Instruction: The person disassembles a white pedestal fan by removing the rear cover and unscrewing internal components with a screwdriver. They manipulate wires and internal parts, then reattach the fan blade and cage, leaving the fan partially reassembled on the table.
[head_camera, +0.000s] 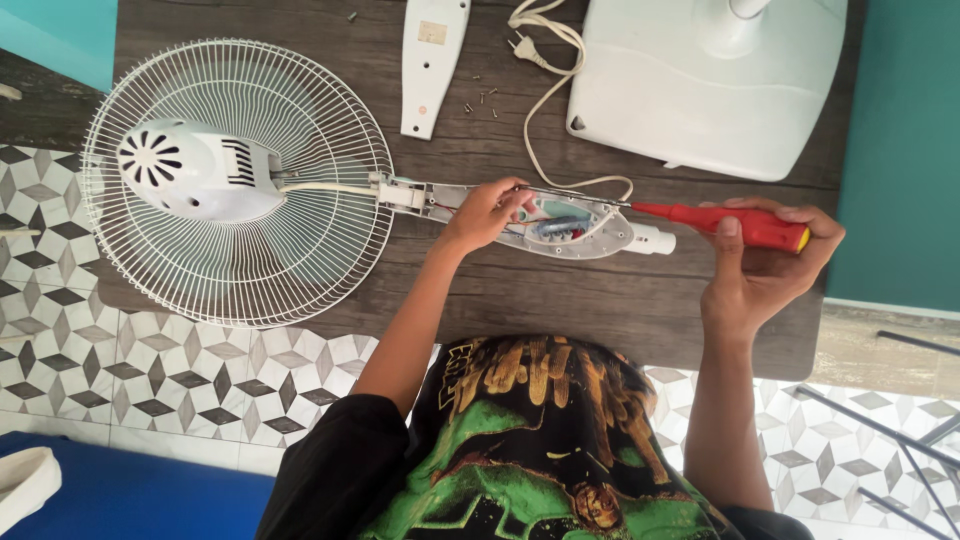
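A white fan with a round wire cage (240, 180) lies flat on the dark wooden table (600, 300). Its opened control housing (590, 225) shows wires and parts inside. My left hand (485, 212) rests on that housing, fingers pinched at its upper edge. My right hand (765, 265) grips a red screwdriver with a yellow end (725, 222); its thin metal shaft reaches left into the housing near my left fingers.
The white fan base (710, 80) lies at the table's top right, with a power cord and plug (545, 60) beside it. A detached white cover panel (432, 60) and several small screws (482, 100) lie above the housing. Patterned floor tiles show below.
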